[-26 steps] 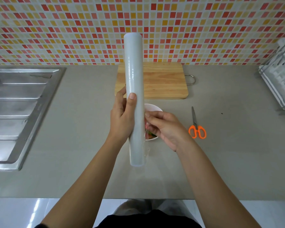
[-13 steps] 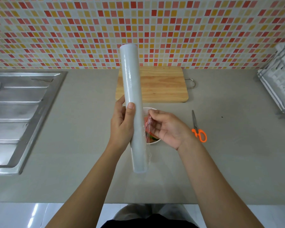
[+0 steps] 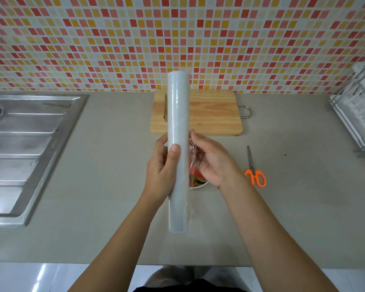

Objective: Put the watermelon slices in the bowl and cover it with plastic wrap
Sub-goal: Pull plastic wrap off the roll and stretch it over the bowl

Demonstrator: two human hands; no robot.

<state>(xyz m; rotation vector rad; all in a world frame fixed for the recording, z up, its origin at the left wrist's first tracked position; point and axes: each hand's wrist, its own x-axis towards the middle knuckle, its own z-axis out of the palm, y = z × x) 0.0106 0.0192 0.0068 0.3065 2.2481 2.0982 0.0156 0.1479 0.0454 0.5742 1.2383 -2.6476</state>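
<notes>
Nearest the person, the lower end of the roll of plastic wrap [image 3: 178, 152] hangs above the bare counter [image 3: 105, 199], and from there its long axis runs almost straight away from the body, the far end pointing up toward the tiled wall [image 3: 177, 39]. The left hand [image 3: 163, 167] is wrapped around the roll a little below its middle, thumb across the front, which looks a sound place to hold it: the roll seems light and stiff, a smooth tube that could turn or slide in a loose grip. Just right of the roll, the right hand [image 3: 211, 159] is pinched on the loose edge of film [image 3: 192, 165], which has come only slightly off the roll. The film is thin, limp and clingy by the look of it, likely to fold onto itself or tear if pulled at one corner, so it is best drawn by its edge, evenly and sideways from the roll. Under the film and the right hand sits the bowl [image 3: 198, 185], mostly hidden, with red and green watermelon slices [image 3: 195, 175] showing inside. Right of the bowl lie orange-handled scissors [image 3: 254, 167]. Beyond the bowl, behind the roll, a wooden cutting board [image 3: 215, 114] lies against the wall.
</notes>
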